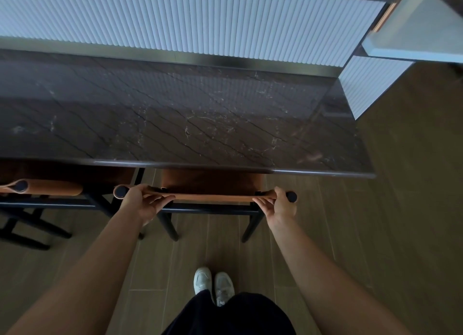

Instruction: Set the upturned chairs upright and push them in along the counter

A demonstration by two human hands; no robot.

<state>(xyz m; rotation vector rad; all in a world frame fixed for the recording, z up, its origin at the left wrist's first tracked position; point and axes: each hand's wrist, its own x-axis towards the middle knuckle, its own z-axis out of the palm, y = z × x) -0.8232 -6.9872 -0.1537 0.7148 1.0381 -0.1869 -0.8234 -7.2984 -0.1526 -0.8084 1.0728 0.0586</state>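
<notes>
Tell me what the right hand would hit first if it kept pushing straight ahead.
Probably the counter edge: the right hand, gripping the chair backrest, sits just short of it, though depth is hard to judge.

The table (175, 114) is dark veined stone, polished and glossy. The chair (213, 198) has tan leather-like upholstery on a matt black frame. The floor (400, 209) is wood-look plank.

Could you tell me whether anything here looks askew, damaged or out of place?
Nothing stands out. The held chair stands upright, square to the counter, its seat partly beneath the edge, with the left hand and right hand gripping its backrest. The neighbouring chair is tucked in likewise.
</notes>
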